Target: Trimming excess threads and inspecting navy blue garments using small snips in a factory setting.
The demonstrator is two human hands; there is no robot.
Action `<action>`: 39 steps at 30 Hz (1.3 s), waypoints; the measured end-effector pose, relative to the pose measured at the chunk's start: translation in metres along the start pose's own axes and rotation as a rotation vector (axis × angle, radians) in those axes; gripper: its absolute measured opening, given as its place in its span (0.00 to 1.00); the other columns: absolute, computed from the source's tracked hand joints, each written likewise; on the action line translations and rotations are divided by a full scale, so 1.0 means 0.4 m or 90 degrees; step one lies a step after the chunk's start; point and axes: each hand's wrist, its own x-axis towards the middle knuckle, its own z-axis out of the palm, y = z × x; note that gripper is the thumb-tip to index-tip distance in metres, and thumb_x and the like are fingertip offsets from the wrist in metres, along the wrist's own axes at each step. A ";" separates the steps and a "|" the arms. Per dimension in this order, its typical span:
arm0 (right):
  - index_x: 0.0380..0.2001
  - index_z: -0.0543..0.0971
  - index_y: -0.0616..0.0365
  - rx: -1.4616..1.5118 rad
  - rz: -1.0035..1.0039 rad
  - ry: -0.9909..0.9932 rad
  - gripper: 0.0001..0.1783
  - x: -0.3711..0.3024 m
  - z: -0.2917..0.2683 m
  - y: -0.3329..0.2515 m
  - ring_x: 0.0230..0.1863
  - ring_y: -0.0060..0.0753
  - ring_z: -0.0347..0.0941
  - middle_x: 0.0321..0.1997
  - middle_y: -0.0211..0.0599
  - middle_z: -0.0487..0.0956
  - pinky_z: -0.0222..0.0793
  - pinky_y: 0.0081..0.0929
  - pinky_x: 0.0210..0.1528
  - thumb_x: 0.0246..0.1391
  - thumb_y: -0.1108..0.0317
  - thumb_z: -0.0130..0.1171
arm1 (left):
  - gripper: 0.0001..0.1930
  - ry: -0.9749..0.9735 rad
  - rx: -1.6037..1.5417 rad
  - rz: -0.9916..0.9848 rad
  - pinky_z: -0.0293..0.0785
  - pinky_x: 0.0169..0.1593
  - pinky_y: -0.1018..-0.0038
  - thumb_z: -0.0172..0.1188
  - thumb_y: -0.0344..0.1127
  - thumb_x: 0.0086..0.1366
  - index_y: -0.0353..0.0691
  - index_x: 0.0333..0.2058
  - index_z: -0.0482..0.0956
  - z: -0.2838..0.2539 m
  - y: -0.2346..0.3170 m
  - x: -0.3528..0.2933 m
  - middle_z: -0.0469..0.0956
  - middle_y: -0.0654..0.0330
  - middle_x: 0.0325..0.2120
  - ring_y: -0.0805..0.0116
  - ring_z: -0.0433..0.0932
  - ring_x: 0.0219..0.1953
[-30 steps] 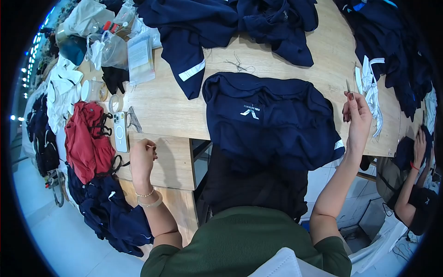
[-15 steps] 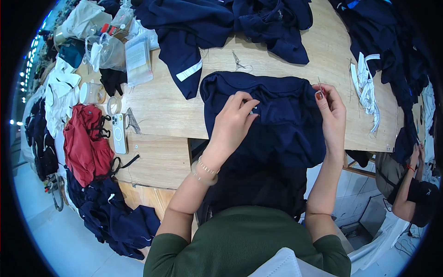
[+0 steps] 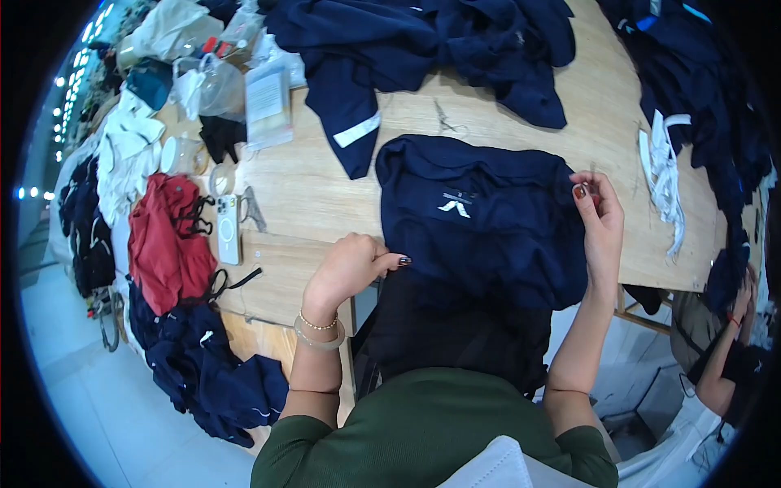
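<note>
A folded navy garment (image 3: 512,220) lies at the table's front edge, partly over my lap. A white printed mark shows on its inner face. My left hand (image 3: 346,264) is closed at the garment's lower left edge, thumb and fingertips pinching the cloth. At the upper right corner, my right hand (image 3: 602,224) has its fingers curled and its thumb pressed in. A thin pointed thing sticks up faintly from those fingers, too blurred to name.
More navy garments (image 3: 350,49) lie across the far side. White strips (image 3: 667,179) rest at the right. On the left are a phone (image 3: 229,230), red cloth (image 3: 167,244), a clear tape roll (image 3: 222,178) and plastic bags (image 3: 221,85). A person's arm (image 3: 720,358) shows at far right.
My left hand has moved from the middle of the garment down and left to its edge, uncovering the white mark. My right hand stays at the corner. The whole view has shifted slightly.
</note>
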 end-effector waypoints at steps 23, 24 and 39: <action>0.34 0.83 0.67 -0.163 0.181 0.022 0.12 0.086 -0.147 0.091 0.30 0.15 0.72 0.28 0.31 0.81 0.66 0.15 0.35 0.55 0.67 0.62 | 0.16 0.195 -0.490 -0.100 0.66 0.30 0.84 0.49 0.43 0.73 0.38 0.34 0.79 -0.039 -0.092 0.226 0.71 0.71 0.22 0.83 0.67 0.25; 0.34 0.83 0.67 -0.164 0.182 0.025 0.12 0.097 -0.140 0.095 0.30 0.15 0.72 0.28 0.31 0.81 0.66 0.15 0.35 0.55 0.67 0.62 | 0.16 0.192 -0.490 -0.098 0.66 0.30 0.84 0.49 0.43 0.73 0.38 0.34 0.79 -0.039 -0.085 0.226 0.71 0.71 0.22 0.83 0.67 0.25; 0.29 0.73 0.51 0.614 0.276 0.014 0.07 0.154 -0.225 0.190 0.15 0.14 0.55 0.16 0.19 0.65 0.48 0.17 0.19 0.62 0.65 0.55 | 0.10 0.083 -1.338 0.117 0.75 0.55 0.66 0.43 0.28 0.71 0.32 0.42 0.74 -0.032 -0.207 0.225 0.80 0.53 0.40 0.62 0.79 0.46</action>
